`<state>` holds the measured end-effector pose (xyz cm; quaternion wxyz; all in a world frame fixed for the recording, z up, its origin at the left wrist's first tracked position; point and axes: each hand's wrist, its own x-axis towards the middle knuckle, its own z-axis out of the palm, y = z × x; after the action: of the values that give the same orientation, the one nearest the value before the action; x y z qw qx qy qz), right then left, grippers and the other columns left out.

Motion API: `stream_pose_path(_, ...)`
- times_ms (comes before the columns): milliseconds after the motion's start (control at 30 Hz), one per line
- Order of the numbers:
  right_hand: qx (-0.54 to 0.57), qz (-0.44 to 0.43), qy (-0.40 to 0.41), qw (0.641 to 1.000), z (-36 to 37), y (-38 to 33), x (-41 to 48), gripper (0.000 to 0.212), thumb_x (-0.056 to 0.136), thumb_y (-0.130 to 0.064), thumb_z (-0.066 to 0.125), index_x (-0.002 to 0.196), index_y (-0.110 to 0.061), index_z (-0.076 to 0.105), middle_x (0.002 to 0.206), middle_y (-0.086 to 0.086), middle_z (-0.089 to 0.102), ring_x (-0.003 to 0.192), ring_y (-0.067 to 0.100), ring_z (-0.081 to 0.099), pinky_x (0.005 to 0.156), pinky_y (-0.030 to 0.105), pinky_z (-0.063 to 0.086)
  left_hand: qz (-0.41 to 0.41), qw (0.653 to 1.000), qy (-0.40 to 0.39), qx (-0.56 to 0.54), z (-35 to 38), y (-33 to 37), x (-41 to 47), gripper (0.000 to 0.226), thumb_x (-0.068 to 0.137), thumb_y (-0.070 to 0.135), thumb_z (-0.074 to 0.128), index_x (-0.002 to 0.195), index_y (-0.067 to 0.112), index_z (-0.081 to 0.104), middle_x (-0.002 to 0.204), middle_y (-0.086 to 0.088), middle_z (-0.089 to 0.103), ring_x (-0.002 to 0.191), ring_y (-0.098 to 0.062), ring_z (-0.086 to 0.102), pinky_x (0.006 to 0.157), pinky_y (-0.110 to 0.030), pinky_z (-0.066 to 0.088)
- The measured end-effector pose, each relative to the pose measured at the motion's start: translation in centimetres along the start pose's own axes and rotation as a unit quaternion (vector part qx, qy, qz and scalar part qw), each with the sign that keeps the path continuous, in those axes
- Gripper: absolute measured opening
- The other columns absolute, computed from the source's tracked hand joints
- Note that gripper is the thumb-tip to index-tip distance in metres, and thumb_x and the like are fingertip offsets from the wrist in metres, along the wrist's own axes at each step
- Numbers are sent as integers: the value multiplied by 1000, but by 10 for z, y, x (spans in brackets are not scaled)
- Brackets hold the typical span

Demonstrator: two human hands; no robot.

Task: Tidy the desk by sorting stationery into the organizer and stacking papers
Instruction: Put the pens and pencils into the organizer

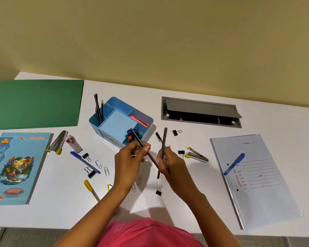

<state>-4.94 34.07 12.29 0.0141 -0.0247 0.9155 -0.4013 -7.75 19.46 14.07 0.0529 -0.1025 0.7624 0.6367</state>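
My left hand (130, 158) pinches a dark pencil (136, 137) that slants up toward the blue organizer (146, 120). In my right hand (168, 162) a second dark pencil (164, 139) stands nearly upright. The two pencils cross low between my hands, just in front of the organizer. Three pencils (98, 108) stand in the organizer's back left slot, orange slips (139, 120) lie in the right one, and coloured pins (132, 135) fill the front one. Loose on the desk are a blue pen (84, 161), a yellow pen (91, 189), binder clips (177, 132) and paper clips (106, 171).
A green folder (36, 104) and a teal notebook (16, 166) lie at the left. A white file (253, 179) with a blue marker (235, 163) on it lies at the right. Staplers (58, 142) (197, 155), a pink-capped cutter (73, 143) and a grey cable hatch (200, 111) are around the organizer.
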Motion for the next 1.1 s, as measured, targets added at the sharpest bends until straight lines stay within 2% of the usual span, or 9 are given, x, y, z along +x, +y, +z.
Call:
stream_pose_path(233,142,22,134,980,-1,-38,10,8,93,-10,57,86,-6,56,64,11,52,59,22,45,56,30,40,0,999,52,12,-41,-8,1,6,87,20,65,91,21,71,79,0,71,70,-14,66,54,-6,45)
stream_pose_path(400,183,-26,151,971,8,-69,29,20,99,-25,45,92,-13,58,69,2,59,62,21,57,57,34,47,-2,996,85,21,-75,-17,1,7,88,18,64,90,16,70,79,-1,70,73,-18,67,56,-8,47)
stream_pose_path(533,170,-15,141,975,28,-98,61,24,98,-31,46,98,-13,62,80,1,65,69,12,61,65,30,55,-8,994,107,23,-103,-24,3,6,88,18,65,88,21,70,79,3,70,69,-15,66,58,-20,53)
stream_pose_path(633,135,-37,140,980,49,-114,92,25,99,-29,46,96,-11,62,82,3,65,73,15,62,64,34,54,-6,992,122,30,-124,-26,6,6,88,16,65,89,18,70,81,2,70,70,-11,65,57,-13,49)
stream_pose_path(667,120,-40,134,983,57,-118,103,26,99,-30,45,97,-11,61,84,5,64,74,16,61,63,30,53,-4,991,126,35,-131,-27,8,5,87,16,65,89,18,70,82,2,71,72,-8,64,62,-15,51)
stream_pose_path(733,75,-43,119,989,72,-123,124,26,100,-29,44,100,-9,60,90,7,64,77,11,56,63,9,43,-4,991,131,40,-144,-30,12,6,87,17,66,89,19,71,81,4,71,72,-7,64,70,-27,54)
stream_pose_path(800,33,-46,113,992,84,-127,141,26,100,-26,45,102,-6,60,96,10,64,80,10,52,62,3,33,-2,990,131,45,-157,-33,18,7,86,18,67,87,24,70,81,5,71,71,-7,64,70,-24,53)
stream_pose_path(900,-33,-36,98,994,100,-129,161,29,100,-27,43,104,-4,59,101,10,63,89,19,57,62,13,28,13,989,128,66,-172,-35,25,10,86,19,67,83,29,67,80,6,71,69,-5,64,64,-15,48)
stream_pose_path(1100,-105,8,36,994,130,-122,184,27,100,-26,45,104,-3,58,101,14,62,90,29,59,63,30,38,35,989,125,64,-191,-34,34,9,87,20,66,83,28,67,79,9,71,70,-5,64,61,-11,46)
